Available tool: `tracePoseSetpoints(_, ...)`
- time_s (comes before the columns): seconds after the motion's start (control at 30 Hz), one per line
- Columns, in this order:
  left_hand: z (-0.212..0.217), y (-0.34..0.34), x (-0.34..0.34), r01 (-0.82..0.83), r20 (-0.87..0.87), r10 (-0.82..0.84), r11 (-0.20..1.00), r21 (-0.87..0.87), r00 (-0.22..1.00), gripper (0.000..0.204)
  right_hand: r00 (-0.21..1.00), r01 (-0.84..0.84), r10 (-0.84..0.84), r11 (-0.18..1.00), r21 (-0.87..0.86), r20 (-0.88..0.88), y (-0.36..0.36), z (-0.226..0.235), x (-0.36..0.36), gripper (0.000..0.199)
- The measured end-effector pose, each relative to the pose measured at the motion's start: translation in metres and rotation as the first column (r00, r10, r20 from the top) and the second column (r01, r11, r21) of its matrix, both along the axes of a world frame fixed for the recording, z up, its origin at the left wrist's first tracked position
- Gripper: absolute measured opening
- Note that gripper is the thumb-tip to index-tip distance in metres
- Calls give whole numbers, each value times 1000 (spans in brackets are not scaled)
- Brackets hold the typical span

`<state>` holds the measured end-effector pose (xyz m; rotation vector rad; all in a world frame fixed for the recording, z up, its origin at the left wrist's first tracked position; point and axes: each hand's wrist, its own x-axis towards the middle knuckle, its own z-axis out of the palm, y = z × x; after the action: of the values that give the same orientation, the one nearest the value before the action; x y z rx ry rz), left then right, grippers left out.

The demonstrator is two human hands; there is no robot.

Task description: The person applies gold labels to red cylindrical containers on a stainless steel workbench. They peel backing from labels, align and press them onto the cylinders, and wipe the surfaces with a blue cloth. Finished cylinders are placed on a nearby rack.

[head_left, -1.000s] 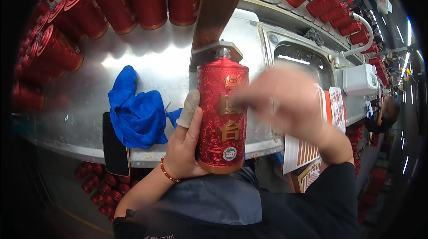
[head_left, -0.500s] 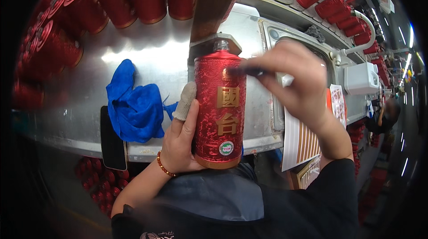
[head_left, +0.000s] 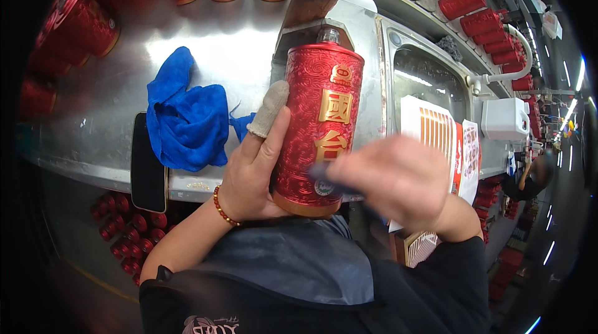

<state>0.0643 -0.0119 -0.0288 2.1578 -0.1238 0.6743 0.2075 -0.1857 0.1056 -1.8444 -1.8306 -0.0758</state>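
A red embossed bottle (head_left: 303,85) with raised gold characters and a clear glass neck (head_left: 328,35) leans slightly right in front of me. My left hand (head_left: 252,175) grips it low on the left side, with a knitted grey cover (head_left: 271,108) on one finger. Blurred by motion, my right hand (head_left: 398,175) pinches a small dark blue piece (head_left: 324,171) at the bottle's lower front. There it partly covers the round sticker (head_left: 322,187). What kind of piece it is cannot be made out.
A crumpled blue cloth (head_left: 193,122) lies on the metal bench beside a dark phone (head_left: 148,175). Several red bottles (head_left: 87,25) stand behind. To the right are a sink (head_left: 430,78), a white jug (head_left: 501,119) and sheets with gold strips (head_left: 427,125). A person works far right.
My right hand has moved down the bottle from the top emblem to the round sticker. The bottle now leans a little further right, still in my left hand.
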Motion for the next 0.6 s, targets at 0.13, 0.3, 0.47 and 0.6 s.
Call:
tracePoseSetpoints(0.13,1,-1,-1,7,-12,-7,1000,-4,1000,138,1000,-11,10,1000,-24,-20,-2,1,-2,39)
tracePoseSetpoints(0.3,-4,-2,-2,15,-40,-16,999,-29,999,137,999,11,-15,996,-92,-45,-3,8,1,43)
tracePoseSetpoints(0.47,-15,-7,-7,75,-128,-98,981,-178,987,137,997,74,-74,997,4,-32,-3,1,10,38)
tracePoseSetpoints(0.6,-13,-6,-8,77,-156,-115,970,-229,981,133,980,152,-159,986,-67,-118,-3,5,26,39)
